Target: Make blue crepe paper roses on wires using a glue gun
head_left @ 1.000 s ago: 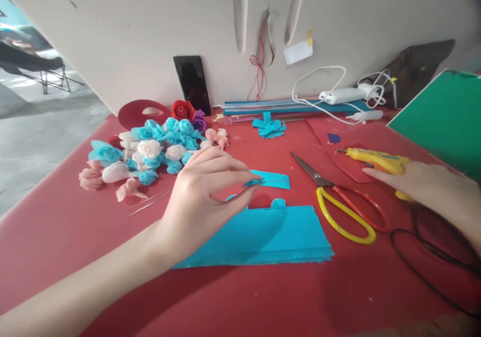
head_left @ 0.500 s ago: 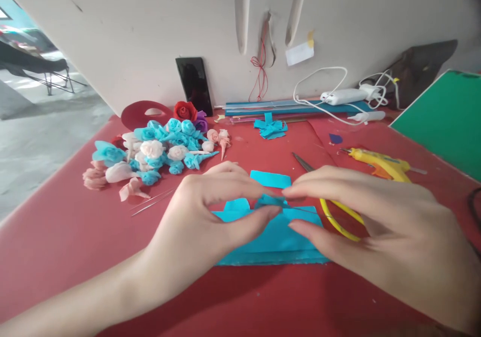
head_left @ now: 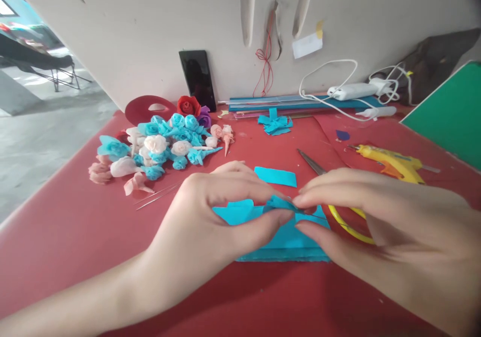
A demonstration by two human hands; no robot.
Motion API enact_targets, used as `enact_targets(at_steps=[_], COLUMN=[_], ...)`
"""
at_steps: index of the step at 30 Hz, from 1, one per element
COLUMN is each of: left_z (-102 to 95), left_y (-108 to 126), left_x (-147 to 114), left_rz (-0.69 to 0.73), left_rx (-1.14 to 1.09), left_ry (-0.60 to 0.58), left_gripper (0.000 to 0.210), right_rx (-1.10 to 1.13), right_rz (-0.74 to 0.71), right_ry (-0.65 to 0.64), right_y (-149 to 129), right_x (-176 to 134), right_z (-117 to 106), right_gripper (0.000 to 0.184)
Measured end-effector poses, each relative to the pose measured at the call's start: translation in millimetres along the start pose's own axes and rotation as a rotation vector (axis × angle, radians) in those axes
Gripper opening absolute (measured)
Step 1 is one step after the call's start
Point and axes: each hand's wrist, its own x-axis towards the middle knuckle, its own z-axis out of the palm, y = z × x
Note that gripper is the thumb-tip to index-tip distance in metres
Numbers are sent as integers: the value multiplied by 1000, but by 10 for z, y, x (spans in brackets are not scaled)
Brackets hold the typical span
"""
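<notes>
My left hand (head_left: 221, 216) pinches a small blue crepe paper piece (head_left: 278, 203) between thumb and fingers. It looks folded around the end of a thin dark wire (head_left: 317, 216), which sticks out to the right. My right hand (head_left: 387, 226) has its fingertips on the right end of this piece, with its thumb a little lower, apart from it. Beneath both hands lies a stack of blue crepe paper (head_left: 285, 241), partly covered by them. A cut blue strip (head_left: 276, 176) rests just beyond. Scissors with yellow handles (head_left: 347, 229) lie partly behind my right hand.
Blue, white and pink paper flowers (head_left: 158, 146) are heaped at the left, beside thin wires (head_left: 158, 196). A yellow glue gun (head_left: 391, 161) lies at the right. Along the wall are a phone (head_left: 197, 78), a white power strip (head_left: 349, 91) with cable, and blue paper scraps (head_left: 275, 124).
Both hands have shifted slightly right with the blue piece, and my right fingertips now overlap its right end. The camera view has turned a little, moving the background rightward.
</notes>
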Motion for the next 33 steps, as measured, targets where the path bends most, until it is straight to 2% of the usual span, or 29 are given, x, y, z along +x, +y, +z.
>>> enact_targets(at_steps=[9, 23, 25, 29, 33], left_z=[26, 21, 20, 9, 16], left_y=[-24, -59, -62, -33, -2], left_x=[10, -5, -7, -15, -13], left_rz=[-25, 3, -6, -157, -245], left_rx=[-18, -7, -12, -13, -77], left_ry=[20, 21, 17, -34, -42], left_gripper=[10, 8, 7, 5, 7], right_rx=[-32, -145, -168, -198, -266], right_rz=[-48, -96, -151, -304, -318], right_ry=[34, -43, -53, -78, -69], right_y=[6, 68, 88, 101, 95], right_x=[-6, -105, -123, -124, -130], right_z=[36, 45, 41, 19, 13], right_gripper=[9, 15, 17, 18, 16])
